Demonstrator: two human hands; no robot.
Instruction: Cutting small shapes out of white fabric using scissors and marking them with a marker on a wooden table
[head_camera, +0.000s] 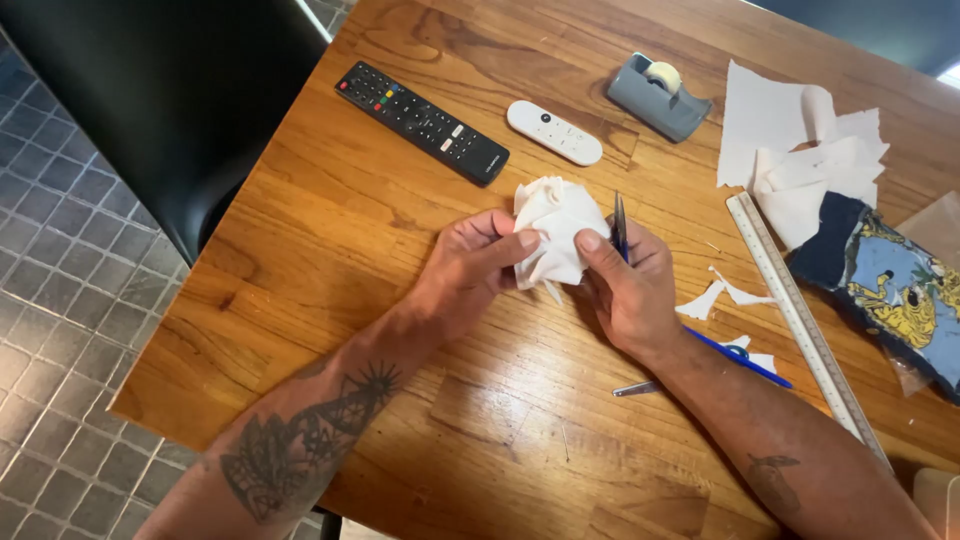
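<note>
Both hands hold a crumpled, folded piece of white paper (556, 225) above the wooden table (400, 240). My left hand (478, 262) pinches the paper's left side between thumb and fingers. My right hand (628, 285) pinches its right side with the thumb and also holds a dark pen (620, 225) upright between the fingers.
A black remote (421, 121) and a small white remote (554, 132) lie further back. A grey tape dispenser (656, 96), torn white paper sheets (795, 150), a long ruler (800, 320), a blue printed pouch (890, 285), blue scissors (742, 356) and paper scraps (715, 298) lie to the right. A black chair (180, 110) stands left.
</note>
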